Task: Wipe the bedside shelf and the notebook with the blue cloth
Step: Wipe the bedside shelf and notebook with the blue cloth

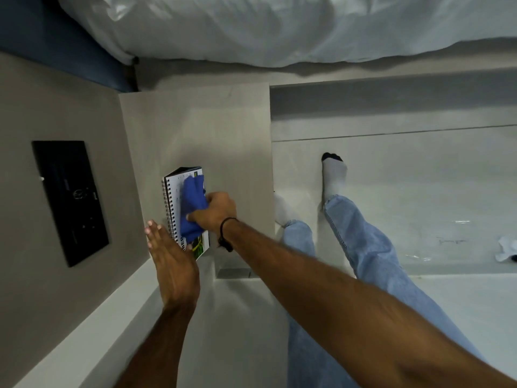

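A spiral-bound notebook [174, 197] with a white cover lies on the pale bedside shelf [212, 135], near its left side. My right hand [216, 210] is shut on the bunched blue cloth [193, 205] and presses it onto the notebook's cover. My left hand [170, 261] rests flat with fingers together against the notebook's near left edge, by the spiral binding. The cloth hides the middle of the cover.
A black switch panel [70, 200] sits on the beige wall to the left. A bed with white bedding [279, 26] lies beyond the shelf. My legs in blue jeans [363, 247] and socks stand on the pale floor to the right. A crumpled white item [506, 249] lies at far right.
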Tool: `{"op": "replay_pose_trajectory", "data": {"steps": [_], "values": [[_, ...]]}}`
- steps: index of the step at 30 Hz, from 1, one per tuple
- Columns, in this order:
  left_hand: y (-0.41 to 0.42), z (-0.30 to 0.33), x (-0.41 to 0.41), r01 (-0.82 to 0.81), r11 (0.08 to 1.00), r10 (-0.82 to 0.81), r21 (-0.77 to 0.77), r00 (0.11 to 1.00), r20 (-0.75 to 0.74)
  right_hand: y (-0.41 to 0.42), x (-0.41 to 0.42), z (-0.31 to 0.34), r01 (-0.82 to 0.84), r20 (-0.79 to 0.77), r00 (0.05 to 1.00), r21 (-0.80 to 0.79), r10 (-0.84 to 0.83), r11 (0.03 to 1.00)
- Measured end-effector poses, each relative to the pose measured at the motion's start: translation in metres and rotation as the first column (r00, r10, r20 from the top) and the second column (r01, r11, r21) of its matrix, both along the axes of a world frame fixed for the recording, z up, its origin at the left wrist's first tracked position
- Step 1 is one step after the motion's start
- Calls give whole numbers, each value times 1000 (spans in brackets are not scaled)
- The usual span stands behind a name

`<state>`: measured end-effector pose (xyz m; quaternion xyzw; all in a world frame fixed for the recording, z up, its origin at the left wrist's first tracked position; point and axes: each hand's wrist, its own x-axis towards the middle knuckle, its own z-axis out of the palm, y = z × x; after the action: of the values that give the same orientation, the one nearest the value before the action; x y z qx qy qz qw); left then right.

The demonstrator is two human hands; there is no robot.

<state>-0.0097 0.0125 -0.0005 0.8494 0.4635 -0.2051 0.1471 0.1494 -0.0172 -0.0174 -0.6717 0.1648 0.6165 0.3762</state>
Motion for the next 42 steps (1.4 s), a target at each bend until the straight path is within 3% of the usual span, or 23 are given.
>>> {"op": "replay_pose_trajectory", "data": {"steps": [3, 7, 12, 17, 23, 29, 32, 34, 39, 42], "values": [[1, 1, 1, -14, 1000, 14, -13, 1000, -11, 2, 3, 0, 25, -20, 999, 7, -25, 1000], [0, 2, 2, 3, 1000, -3, -17, 1000, -27, 8, 22, 0, 241, -77, 967, -31, -242, 970], [4, 1, -3, 12, 1000, -13, -22, 999, -34, 4, 4, 7, 112, -7, 994, -6, -112, 994], [5, 0, -4, 43, 999, -45, -25, 997, -58, 19, 31, 10, 252, -41, 967, -20, -252, 968], [9, -2, -12, 149, 989, -148, 21, 988, -38, 16, 11, 8, 134, 42, 990, -16, -133, 991], [7, -2, -10, 116, 993, -116, 2, 993, 7, 31, 43, 16, 269, 45, 962, -1, -268, 963], [10, -1, -12, 129, 992, -130, 11, 986, 106, 18, 12, 13, 137, 85, 987, -26, -134, 990], [10, -1, -12, 166, 986, -168, 29, 983, 80, 14, -1, 10, 93, 32, 995, -31, -92, 995], [8, -2, -13, 190, 981, -191, 48, 981, 33, 31, 33, 12, 270, 12, 963, -17, -270, 963], [9, -2, -11, 213, 976, -214, 54, 977, 20, 24, 27, 15, 266, 17, 964, -16, -266, 964]]}}
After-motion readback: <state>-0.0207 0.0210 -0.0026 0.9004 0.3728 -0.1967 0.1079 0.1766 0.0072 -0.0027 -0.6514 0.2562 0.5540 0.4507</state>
